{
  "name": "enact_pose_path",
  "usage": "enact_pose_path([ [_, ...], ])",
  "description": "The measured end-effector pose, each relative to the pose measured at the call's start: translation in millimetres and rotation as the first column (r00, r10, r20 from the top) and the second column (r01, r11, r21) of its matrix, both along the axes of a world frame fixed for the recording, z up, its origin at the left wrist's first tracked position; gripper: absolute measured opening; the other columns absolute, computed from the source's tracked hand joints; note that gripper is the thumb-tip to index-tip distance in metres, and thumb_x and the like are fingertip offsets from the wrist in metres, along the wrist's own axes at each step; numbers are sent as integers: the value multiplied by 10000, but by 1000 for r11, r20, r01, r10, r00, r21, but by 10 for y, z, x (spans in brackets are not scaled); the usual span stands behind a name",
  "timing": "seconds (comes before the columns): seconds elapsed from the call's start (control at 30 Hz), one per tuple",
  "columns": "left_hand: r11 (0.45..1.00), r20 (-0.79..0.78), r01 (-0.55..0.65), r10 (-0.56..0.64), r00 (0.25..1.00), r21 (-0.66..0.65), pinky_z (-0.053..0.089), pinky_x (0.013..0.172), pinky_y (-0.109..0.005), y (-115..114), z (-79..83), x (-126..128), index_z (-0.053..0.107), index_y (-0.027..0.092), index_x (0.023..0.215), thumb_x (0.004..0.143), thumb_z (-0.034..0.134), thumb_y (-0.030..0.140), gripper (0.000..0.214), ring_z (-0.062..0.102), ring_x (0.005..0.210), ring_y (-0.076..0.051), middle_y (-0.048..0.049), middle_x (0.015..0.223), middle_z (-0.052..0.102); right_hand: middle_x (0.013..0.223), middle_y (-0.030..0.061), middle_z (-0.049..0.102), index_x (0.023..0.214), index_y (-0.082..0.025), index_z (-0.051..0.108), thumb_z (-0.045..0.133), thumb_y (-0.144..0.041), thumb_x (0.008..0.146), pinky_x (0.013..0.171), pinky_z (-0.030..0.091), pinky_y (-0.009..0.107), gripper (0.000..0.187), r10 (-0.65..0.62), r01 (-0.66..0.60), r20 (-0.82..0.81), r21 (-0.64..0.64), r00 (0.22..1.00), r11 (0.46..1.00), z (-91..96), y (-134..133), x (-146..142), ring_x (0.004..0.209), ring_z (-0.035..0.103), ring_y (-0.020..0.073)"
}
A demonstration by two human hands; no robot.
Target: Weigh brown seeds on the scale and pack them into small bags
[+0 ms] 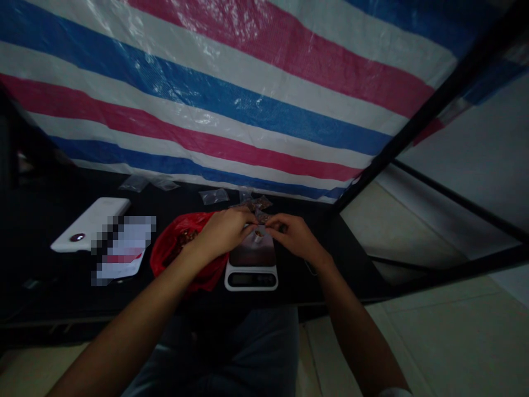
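Above the metal plate of a small digital scale (252,252), my left hand (225,229) and my right hand (291,234) face each other with their fingers pinched. Between them is a small see-through plastic bag (259,234) with a few coppery bits showing in it; each hand grips one side of its top. Left of the scale, partly behind my left forearm, lies an open red plastic bag (165,234) holding many small coppery pieces. Just beyond my fingertips are several little bags (263,203) with similar brown bits inside.
Flat see-through bags (214,196) lie along the back of the black table (330,242). To the left are a white device (93,223) and a blurred-out phone-like object (126,251). A striped plastic sheet (231,105) hangs behind, beside a dark frame post (397,149).
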State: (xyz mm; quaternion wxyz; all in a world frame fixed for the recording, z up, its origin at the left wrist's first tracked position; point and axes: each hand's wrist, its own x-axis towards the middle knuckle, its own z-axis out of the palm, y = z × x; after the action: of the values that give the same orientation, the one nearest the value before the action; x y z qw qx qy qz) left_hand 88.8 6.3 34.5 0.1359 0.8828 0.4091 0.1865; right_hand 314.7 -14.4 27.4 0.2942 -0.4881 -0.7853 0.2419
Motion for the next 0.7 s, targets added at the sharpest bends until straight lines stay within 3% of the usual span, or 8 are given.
enact_pose_path([
  [0.13,1000,-23,21,-21,1000,10,528,891,-321,3,13,16,743,262,1136,1006,442,302,330,692,1097,-251,-67,1219,719,944,52,742,915,-183,745,636,-220,919,779,478,280,116,39,-39,2,40,999,998,-18,16,-61,864,665,170],
  [0.3,990,-166,-138,138,976,11,544,830,-337,205,-90,-103,734,212,1126,975,465,301,320,717,1025,-282,-116,1161,736,977,65,741,951,-183,744,605,-236,937,802,488,300,149,-45,46,-13,86,999,995,-58,-14,36,891,672,184],
  [0.43,985,-225,-163,146,963,-60,536,805,-303,343,-199,-141,775,229,1031,940,517,294,281,735,985,-265,-112,1077,773,940,57,747,920,-184,742,599,-220,932,788,484,294,147,-59,58,-2,75,998,996,-73,-55,60,862,665,179],
  [0.53,988,-151,-139,128,980,-64,528,824,-283,362,-241,-135,785,252,984,952,501,284,288,737,985,-242,-77,1060,787,937,56,751,923,-183,743,605,-227,933,783,482,291,145,-60,61,-10,70,998,996,-86,-82,74,855,661,177],
  [0.7,999,135,32,-27,990,-34,511,939,-283,286,-212,15,741,273,1177,973,538,329,294,703,1118,-217,-27,1224,757,949,60,751,933,-188,744,608,-245,933,791,488,302,148,-81,85,-58,65,995,994,-94,-97,84,865,663,184],
])
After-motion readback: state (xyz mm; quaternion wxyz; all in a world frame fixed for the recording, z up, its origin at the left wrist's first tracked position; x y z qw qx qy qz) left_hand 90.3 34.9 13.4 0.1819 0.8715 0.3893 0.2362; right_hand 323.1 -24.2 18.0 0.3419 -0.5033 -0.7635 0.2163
